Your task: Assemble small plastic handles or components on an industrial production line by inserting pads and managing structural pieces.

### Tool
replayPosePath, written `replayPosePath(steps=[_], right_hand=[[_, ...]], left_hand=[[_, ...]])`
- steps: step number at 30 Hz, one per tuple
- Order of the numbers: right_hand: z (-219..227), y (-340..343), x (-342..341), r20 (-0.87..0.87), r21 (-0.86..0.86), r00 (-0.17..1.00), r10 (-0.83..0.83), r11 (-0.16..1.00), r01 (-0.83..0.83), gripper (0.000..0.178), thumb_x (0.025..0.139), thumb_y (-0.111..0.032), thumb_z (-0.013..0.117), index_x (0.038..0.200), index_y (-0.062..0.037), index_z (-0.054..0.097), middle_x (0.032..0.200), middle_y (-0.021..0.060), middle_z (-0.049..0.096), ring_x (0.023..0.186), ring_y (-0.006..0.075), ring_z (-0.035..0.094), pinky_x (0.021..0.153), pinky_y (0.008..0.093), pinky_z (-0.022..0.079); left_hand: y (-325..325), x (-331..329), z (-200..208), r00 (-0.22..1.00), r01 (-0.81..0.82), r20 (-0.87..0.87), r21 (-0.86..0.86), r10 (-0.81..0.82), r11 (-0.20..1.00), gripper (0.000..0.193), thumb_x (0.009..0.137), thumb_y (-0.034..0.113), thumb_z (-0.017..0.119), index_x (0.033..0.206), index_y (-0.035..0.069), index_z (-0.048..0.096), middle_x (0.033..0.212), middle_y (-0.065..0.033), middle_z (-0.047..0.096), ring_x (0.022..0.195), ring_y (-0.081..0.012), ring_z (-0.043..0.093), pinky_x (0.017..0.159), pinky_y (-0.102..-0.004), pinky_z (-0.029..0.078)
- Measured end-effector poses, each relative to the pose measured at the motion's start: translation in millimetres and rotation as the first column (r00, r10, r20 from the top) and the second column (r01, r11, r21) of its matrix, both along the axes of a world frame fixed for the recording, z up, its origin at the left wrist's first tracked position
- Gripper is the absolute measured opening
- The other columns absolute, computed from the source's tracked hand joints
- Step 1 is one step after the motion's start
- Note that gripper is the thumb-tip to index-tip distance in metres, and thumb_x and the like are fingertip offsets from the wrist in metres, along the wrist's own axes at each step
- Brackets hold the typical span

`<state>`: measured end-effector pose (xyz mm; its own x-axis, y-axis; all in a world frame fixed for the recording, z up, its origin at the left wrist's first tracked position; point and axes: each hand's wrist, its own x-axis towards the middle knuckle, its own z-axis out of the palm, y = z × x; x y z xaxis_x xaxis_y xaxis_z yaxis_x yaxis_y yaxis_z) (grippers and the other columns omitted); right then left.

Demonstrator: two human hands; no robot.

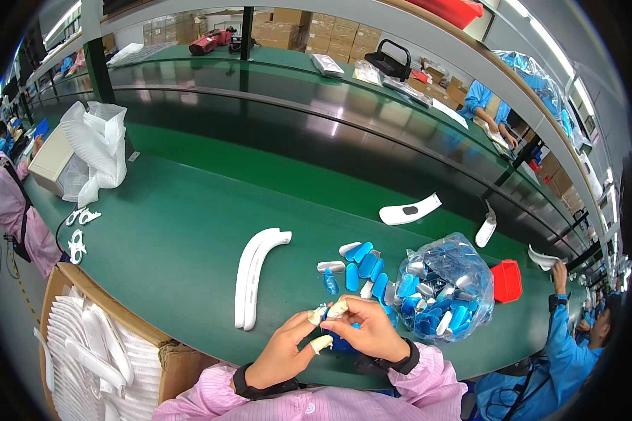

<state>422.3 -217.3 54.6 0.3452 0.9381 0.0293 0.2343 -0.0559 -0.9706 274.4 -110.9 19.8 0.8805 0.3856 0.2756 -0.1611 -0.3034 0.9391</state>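
My left hand [279, 356] and my right hand [367, 327] meet at the near edge of the green table, with cream finger cots on some fingertips. Their fingertips come together around something small with a bit of blue showing; the fingers hide most of it. My left thumb stands a little apart from the left index finger. Below my right hand a dark blue thing [339, 342] is partly hidden. Just beyond lie several loose blue and silver oval pieces [367, 265]. A clear plastic bag [448, 245] full of similar pieces sits right of my right hand.
A long white curved part [249, 281] lies left of centre, and another white part [409, 210] farther back. The red bin [506, 281] stands beyond the bag. At lower left is a cardboard box [163, 351] of white parts. A co-worker's blue sleeve [558, 344] reaches in at right.
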Motion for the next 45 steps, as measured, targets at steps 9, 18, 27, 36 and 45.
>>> replayPosePath(steps=[9, 18, 27, 36, 45], right_hand=[[1, 1, 3, 0.102, 0.016, 0.993, -0.055, 0.998, 0.054, 0.013, 0.082, -0.008, 0.069, 0.085, 0.0003, 0.059, 0.069, -0.0005, 0.053, 0.059, 0.0020, 0.048, 0.049, 0.0200, 0.037], [4, -2, -3, 0.276, 0.113, 0.957, -0.088, 0.992, 0.058, 0.014, 0.073, -0.001, 0.070, 0.077, 0.0005, 0.057, 0.071, 0.0047, 0.056, 0.059, 0.0090, 0.057, 0.052, 0.0228, 0.045], [-5, -34, 12, 0.867, -0.158, 0.481, 0.133, 0.987, 0.012, 0.013, 0.067, -0.012, 0.070, 0.071, -0.0054, 0.060, 0.074, 0.0044, 0.058, 0.076, 0.0236, 0.056, 0.063, 0.0319, 0.048], [30, -9, 11, 0.677, -0.050, 0.736, 0.001, 0.998, 0.045, 0.029, 0.076, -0.027, 0.073, 0.094, -0.0040, 0.067, 0.086, 0.0084, 0.062, 0.085, 0.0271, 0.057, 0.072, 0.0346, 0.048], [4, 11, 27, -0.483, -0.172, 0.874, 0.043, 0.975, -0.143, 0.017, 0.086, -0.005, 0.064, 0.098, 0.0056, 0.065, 0.088, 0.0089, 0.067, 0.074, 0.0127, 0.062, 0.071, 0.0240, 0.049]], left_hand=[[1, 1, -17, 0.998, 0.065, 0.042, -0.403, -0.053, 0.913, 0.030, 0.088, 0.005, 0.058, 0.116, -0.004, 0.055, 0.112, -0.0094, 0.051, 0.092, -0.0148, 0.052, 0.078, -0.0265, 0.045], [2, 6, -17, 0.999, 0.038, 0.000, -0.670, -0.051, 0.742, 0.028, 0.091, 0.008, 0.055, 0.118, 0.000, 0.054, 0.104, -0.0073, 0.062, 0.093, -0.0149, 0.059, 0.079, -0.0269, 0.048], [26, 1, 1, 0.984, -0.166, -0.083, -0.754, 0.158, 0.636, 0.025, 0.091, 0.007, 0.052, 0.115, 0.000, 0.052, 0.102, -0.0139, 0.064, 0.085, -0.0199, 0.066, 0.064, -0.0232, 0.049], [8, -1, -13, 0.995, -0.083, -0.093, -0.659, 0.028, 0.747, 0.024, 0.086, -0.001, 0.060, 0.108, -0.009, 0.059, 0.096, -0.0074, 0.065, 0.084, -0.0079, 0.061, 0.072, -0.0203, 0.049], [11, -13, -10, 0.995, 0.038, -0.060, -0.531, -0.083, 0.846, 0.016, 0.083, 0.001, 0.064, 0.098, -0.007, 0.063, 0.085, -0.0094, 0.067, 0.078, -0.0112, 0.064, 0.072, -0.0240, 0.051]])
